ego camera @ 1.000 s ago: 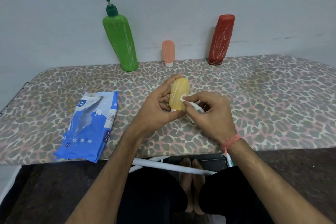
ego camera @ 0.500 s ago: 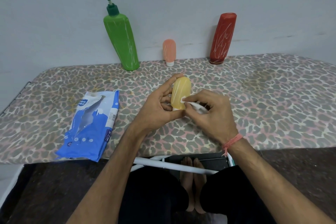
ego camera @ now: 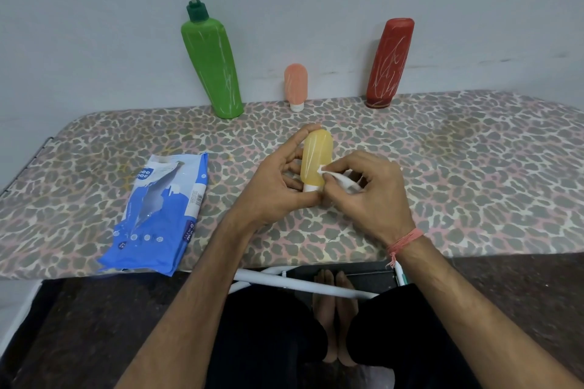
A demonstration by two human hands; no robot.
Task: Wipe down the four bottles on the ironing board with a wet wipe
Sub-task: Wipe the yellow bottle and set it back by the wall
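Since a second ago, wet wipe (ego camera: 325,171) barely shifts on yellow bottle (ego camera: 316,161), which is above the ironing board (ego camera: 442,167). My left hand (ego camera: 275,189) grips the bottle; right hand (ego camera: 366,196) pinches the wipe. Risk: slick plastic squirts from my fingers if I press hard.
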